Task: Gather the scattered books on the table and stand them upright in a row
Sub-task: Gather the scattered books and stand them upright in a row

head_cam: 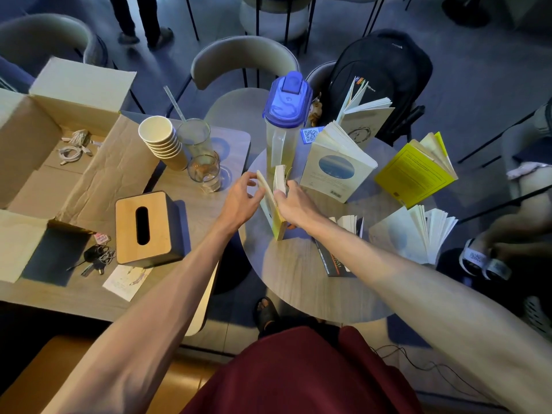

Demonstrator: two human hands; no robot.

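Note:
On the round table (298, 282) a small cream and yellow book (273, 213) stands on its lower edge, half open. My left hand (242, 198) holds its left cover with thumb and fingers. My right hand (294, 204) grips its pages from the right. Behind it stand a white book with a blue oval (334, 168), a pale book with a circle drawing (366, 121) and a yellow book (415, 171), each fanned open. A white book (415, 231) stands fanned at the right. A dark book (334, 259) lies flat under my right forearm, with another small fanned book (348, 224) beside it.
A clear jug with a blue lid (283, 124) stands just behind the held book. Glasses (204, 171), stacked paper cups (162, 141), a tissue box (145, 228), keys (97, 258) and an open cardboard box (44, 150) sit on the left table. A backpack (382, 73) rests on a chair.

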